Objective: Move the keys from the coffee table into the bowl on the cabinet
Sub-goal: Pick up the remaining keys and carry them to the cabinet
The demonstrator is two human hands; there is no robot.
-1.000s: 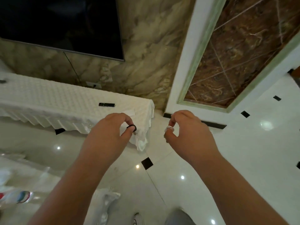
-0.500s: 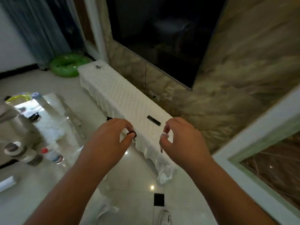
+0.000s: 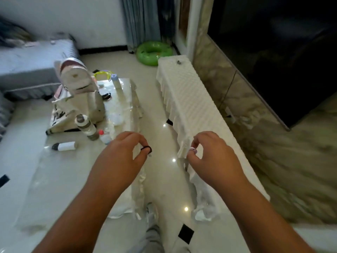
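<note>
My left hand (image 3: pixel 122 159) and my right hand (image 3: pixel 213 157) hover side by side over the floor gap between the coffee table (image 3: pixel 73 172) and the long white-covered cabinet (image 3: pixel 189 99). Both have curled fingers, with thumb and forefinger nearly pinched. A small black band sits at my left thumb tip and a pale one at my right thumb tip. Neither hand holds keys. A small dark looped object (image 3: pixel 106 96), possibly the keys, lies far back on the table. A tiny dark item (image 3: pixel 178 62) sits at the cabinet's far end; I cannot tell if it is a bowl.
On the coffee table stand a pale bag (image 3: pixel 80 92), a bottle (image 3: pixel 86 126), a tall blue-capped tube (image 3: pixel 116 83) and a lying white tube (image 3: pixel 63 146). A green swim ring (image 3: pixel 154 52) lies on the floor beyond. A dark TV (image 3: pixel 273 52) hangs at right.
The view has swung left, from the cabinet's near end and the wall to the coffee table and the room. Both hands keep the same curled pose in front of me.
</note>
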